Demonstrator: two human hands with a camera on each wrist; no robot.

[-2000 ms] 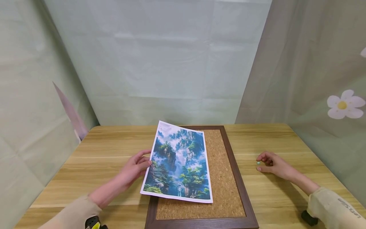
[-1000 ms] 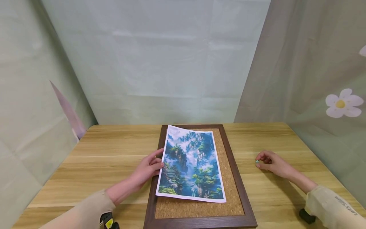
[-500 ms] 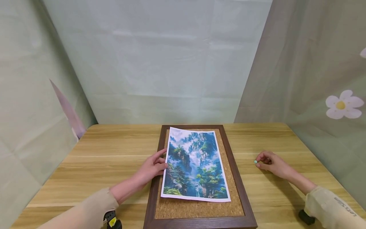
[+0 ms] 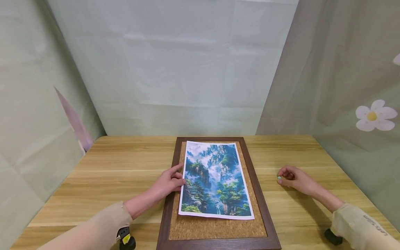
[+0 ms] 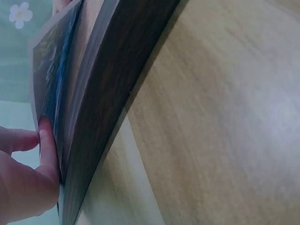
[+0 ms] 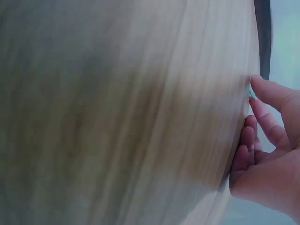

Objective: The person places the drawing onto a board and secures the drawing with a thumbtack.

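The landscape print (image 4: 215,180) lies on the cork of the dark-framed cork board (image 4: 215,229), its left edge pinched between thumb and fingers of the left hand (image 4: 170,182), which rests partly on the frame's left rail; in the left wrist view the fingertips (image 5: 47,136) curl around the sheet's edge. The right hand (image 4: 293,178) sits well apart on the wooden surface (image 4: 118,166), fingers curled, pinching a small teal pushpin (image 4: 279,177) at the fingertips. The print looks unfixed, so I judge that lifting or dragging the left hand could slide it askew or curl the held edge, and the tiny pin could slip from the pinch and roll across the surface. Compared with 2 seconds ago, the sheet has swung from a raised, tilted pose overhanging the frame's left side to lying flat and nearly square inside it, while the right hand has barely shifted.
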